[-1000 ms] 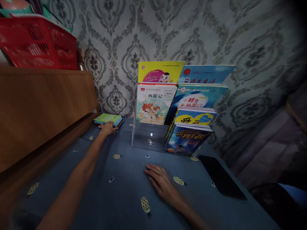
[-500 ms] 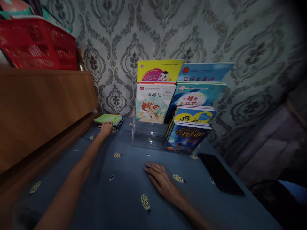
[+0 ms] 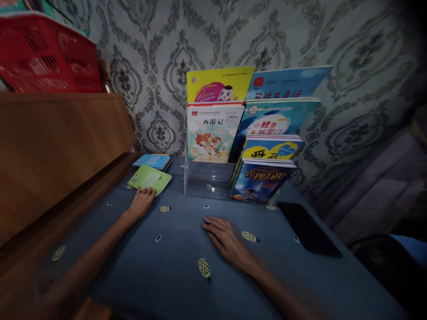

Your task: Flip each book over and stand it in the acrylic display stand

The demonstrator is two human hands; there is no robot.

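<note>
My left hand [image 3: 143, 202] is closed on the near edge of a green book [image 3: 151, 178], its fingertips on the cover and the thumb hidden. That book slants off a small stack, where a blue book [image 3: 151, 160] lies on top. My right hand [image 3: 225, 240] rests palm down on the blue patterned tablecloth [image 3: 180, 266], fingers stretched out, holding nothing. Beyond it stands a clear tiered book stand [image 3: 202, 189] with several books, among them a white-covered book [image 3: 213, 133] at left and a dark blue book [image 3: 262, 182] at front right.
A black flat object [image 3: 308, 229] lies on the table at right. Along the left side runs a wooden cabinet [image 3: 63, 155], with a red plastic basket [image 3: 50, 55] on it. Patterned wallpaper [image 3: 160, 80] covers the wall behind the stand.
My left hand has drawn the green book off the stack toward me, uncovering the blue one. My right hand stays on the tablecloth. The camera view has shifted slightly.
</note>
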